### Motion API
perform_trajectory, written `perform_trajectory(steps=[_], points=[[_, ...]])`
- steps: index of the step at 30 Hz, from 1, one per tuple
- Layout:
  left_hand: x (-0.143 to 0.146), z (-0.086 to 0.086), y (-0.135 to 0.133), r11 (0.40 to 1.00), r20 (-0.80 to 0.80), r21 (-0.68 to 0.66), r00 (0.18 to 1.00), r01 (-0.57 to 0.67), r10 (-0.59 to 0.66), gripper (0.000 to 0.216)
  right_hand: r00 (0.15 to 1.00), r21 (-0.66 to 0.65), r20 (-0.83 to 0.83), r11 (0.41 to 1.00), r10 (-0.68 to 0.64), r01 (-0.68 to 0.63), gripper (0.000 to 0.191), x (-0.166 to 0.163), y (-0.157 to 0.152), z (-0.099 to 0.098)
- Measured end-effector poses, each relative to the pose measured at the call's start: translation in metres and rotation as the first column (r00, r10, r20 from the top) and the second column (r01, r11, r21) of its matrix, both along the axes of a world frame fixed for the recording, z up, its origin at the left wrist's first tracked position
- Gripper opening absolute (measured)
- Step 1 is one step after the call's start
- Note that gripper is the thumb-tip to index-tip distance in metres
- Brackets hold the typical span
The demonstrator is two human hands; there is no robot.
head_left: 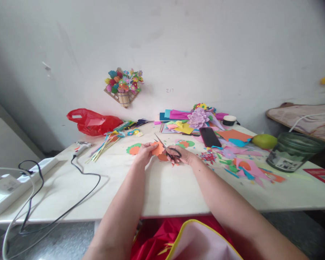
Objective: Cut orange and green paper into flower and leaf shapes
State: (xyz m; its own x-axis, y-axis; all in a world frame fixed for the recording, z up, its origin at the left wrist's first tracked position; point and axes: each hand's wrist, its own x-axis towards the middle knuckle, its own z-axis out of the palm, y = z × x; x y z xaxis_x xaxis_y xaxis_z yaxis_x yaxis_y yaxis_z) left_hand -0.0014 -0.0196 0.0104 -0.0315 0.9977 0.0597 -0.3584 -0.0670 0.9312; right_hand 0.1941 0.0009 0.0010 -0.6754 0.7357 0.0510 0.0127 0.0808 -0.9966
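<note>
The cutting work seems to be in its middle part, as I judge it. The orange paper piece [157, 148] is above the middle of the counter [176, 195], between the two hands; the fingers of the left hand [146, 151] are pinched on it, and the fingers of the right hand [182, 156] are closed around the handles of the black scissors [174, 154], whose blades lie close at the piece. Its edge is already wavy in the part that shows, but I cannot tell if the whole outline is completed. Already cut, it appears, are the green and orange scalloped pieces [134, 148] beside the left hand, and a similar group [186, 143] beyond the right hand. Many paper scraps [254, 171] lie at the right (they suggest that much cutting is done), while the larger orange sheet [233, 135] near the phone [209, 137] looks mostly unused. As for writing, on the wall [206, 54] there is a small mark [169, 90] which reads "217" or perhaps "Z17". The glass jar [289, 151] carries a black and white label [288, 164], and a red card [322, 177] lies at the right edge; on neither can I read any word or brand.
</note>
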Motion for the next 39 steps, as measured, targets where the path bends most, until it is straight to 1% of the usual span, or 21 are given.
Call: perform_trajectory(steps=[7, 14, 20, 34, 39], points=[[0.003, -0.001, 0.002, 0.999, 0.043, -0.004, 0.998, -0.037, 0.037, 0.031, 1.0, -0.001, -0.011, 1.0, 0.002, -0.002, 0.054, -0.001, 0.0, 0.0], [0.006, -0.003, 0.004, 0.996, 0.068, 0.008, 0.994, -0.088, 0.087, 0.036, 0.999, -0.028, -0.02, 0.999, -0.028, 0.027, 0.048, -0.002, 0.001, -0.003], [0.008, -0.005, 0.006, 0.99, 0.1, 0.021, 0.986, -0.139, 0.136, 0.039, 0.999, -0.027, -0.012, 0.999, -0.03, 0.03, 0.044, -0.002, 0.001, -0.001], [0.013, -0.002, 0.005, 0.979, 0.103, 0.008, 0.974, -0.201, 0.2, 0.04, 0.996, -0.044, -0.001, 0.995, -0.091, 0.091, 0.038, -0.005, -0.003, 0.001], [0.014, -0.002, 0.006, 0.977, 0.112, -0.003, 0.97, -0.215, 0.214, 0.04, 0.995, -0.022, 0.014, 0.995, -0.094, 0.094, 0.039, -0.005, -0.004, 0.002]])
